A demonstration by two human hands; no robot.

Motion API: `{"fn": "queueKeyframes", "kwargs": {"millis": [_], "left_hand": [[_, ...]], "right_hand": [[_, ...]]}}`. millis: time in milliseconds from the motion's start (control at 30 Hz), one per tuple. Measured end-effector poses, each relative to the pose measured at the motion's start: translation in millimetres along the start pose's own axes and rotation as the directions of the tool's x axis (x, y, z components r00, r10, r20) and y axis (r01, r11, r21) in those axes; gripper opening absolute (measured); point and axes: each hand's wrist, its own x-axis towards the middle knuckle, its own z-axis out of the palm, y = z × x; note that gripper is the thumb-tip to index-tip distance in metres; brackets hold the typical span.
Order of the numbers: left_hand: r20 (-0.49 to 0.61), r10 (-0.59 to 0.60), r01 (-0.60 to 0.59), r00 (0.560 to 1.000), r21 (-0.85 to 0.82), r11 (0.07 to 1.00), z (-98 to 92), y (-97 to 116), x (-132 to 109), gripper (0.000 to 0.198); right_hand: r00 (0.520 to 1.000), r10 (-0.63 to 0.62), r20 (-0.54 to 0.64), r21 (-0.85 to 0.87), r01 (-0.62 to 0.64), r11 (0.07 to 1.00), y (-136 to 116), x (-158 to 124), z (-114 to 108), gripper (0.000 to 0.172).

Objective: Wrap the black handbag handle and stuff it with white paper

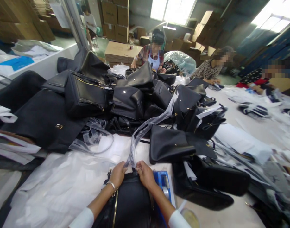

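In front of the person: black bag [134, 201], low centre between the forearms, top end at the hands. Gold zip [115, 205] runs down its left part.
Left hand [118, 174]: fingers pinched closed on the clear plastic strip [145, 125], right at the bag's top.
Right hand [145, 173]: same pinch, just beside the left one. Can't tell if either also grips the bag.
Strip risk: long run lies slack and twisted, up against the bag pile [128, 101]. Could snag on a bag or fitting if pulled; thin film could tear or slip from a fingertip pinch.
Bag risk: a hard tug could lift or skew it; nothing visible pins it except perhaps the arms. Zip could catch film too.
Right-side risk: blue container [162, 177] sits tight beside the bag and right forearm, round tub [190, 218] near the sleeve. An elbow swing could knock either.
Table [213, 218]: pale top, crowded. Crumpled white wrapping [57, 186] at left, stacked black bags [172, 144] at right, loose sheets and straps beyond.
Room: workshop, bright windows [172, 11], stacked cartons [116, 15] at back. Co-worker in apron [154, 61] across the table, two more people along the right, another person far back left.
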Motion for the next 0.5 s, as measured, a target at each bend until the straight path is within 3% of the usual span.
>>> {"fn": "queueKeyframes", "kwargs": {"millis": [167, 300, 500], "left_hand": [[-0.094, 0.032, -0.027, 0.995, 0.062, 0.998, -9.3, 24, -15, 0.039], [-0.005, -0.019, 0.020, 1.000, 0.059, 0.998, -2.5, 37, -12, 0.026], [0.057, -0.170, 0.173, 0.984, -0.042, 0.984, 22.0, 27, 11, 0.014]], "right_hand": [[0.998, -0.059, 0.031, -0.178, 0.064, 0.982, -11, -2, -2, 0.015], [0.999, -0.041, 0.034, -0.306, 0.049, 0.951, -12, 1, -1, 0.019], [0.996, -0.047, 0.069, -0.417, 0.071, 0.906, -10, 1, -3, 0.011]]}}
